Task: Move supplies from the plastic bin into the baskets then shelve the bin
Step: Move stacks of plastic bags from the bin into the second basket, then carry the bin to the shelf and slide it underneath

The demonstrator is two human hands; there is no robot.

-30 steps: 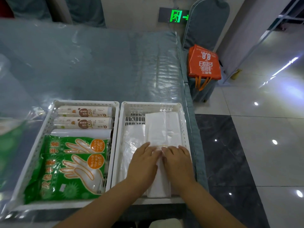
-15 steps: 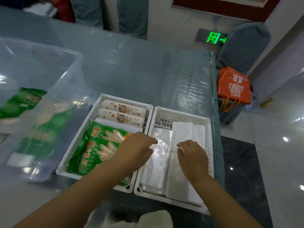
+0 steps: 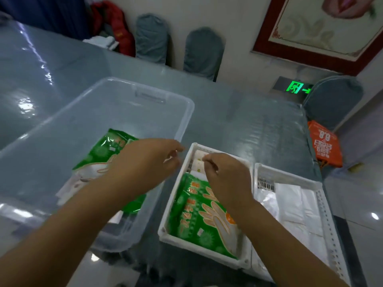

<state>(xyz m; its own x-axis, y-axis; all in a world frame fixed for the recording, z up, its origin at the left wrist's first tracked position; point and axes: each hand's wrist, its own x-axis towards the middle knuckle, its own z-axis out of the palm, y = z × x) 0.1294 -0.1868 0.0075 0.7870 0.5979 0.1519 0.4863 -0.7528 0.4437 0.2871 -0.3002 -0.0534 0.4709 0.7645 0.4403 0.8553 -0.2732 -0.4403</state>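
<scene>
A clear plastic bin [image 3: 182,125] stands at the left on the table, with a green glove packet [image 3: 103,150] and white packets inside. My left hand [image 3: 145,164] hovers over the bin's right rim, fingers loosely curled, holding nothing. My right hand [image 3: 226,179] hangs over the left white basket [image 3: 172,206], fingers curled, empty. That basket holds green glove packets [image 3: 199,216] and white rolls at its far end. The right white basket [image 3: 323,206] holds white plastic bags [image 3: 294,208].
The table [image 3: 238,121] has a shiny blue-grey cover. Covered chairs [image 3: 203,50] stand behind it by the wall. An orange bag [image 3: 323,146] sits on a chair off the right edge. Tiled floor lies at the right.
Both hands have lifted off the white bags in the right basket and swung left, over the left basket and the bin's rim. The view has turned left, bringing the bin into sight.
</scene>
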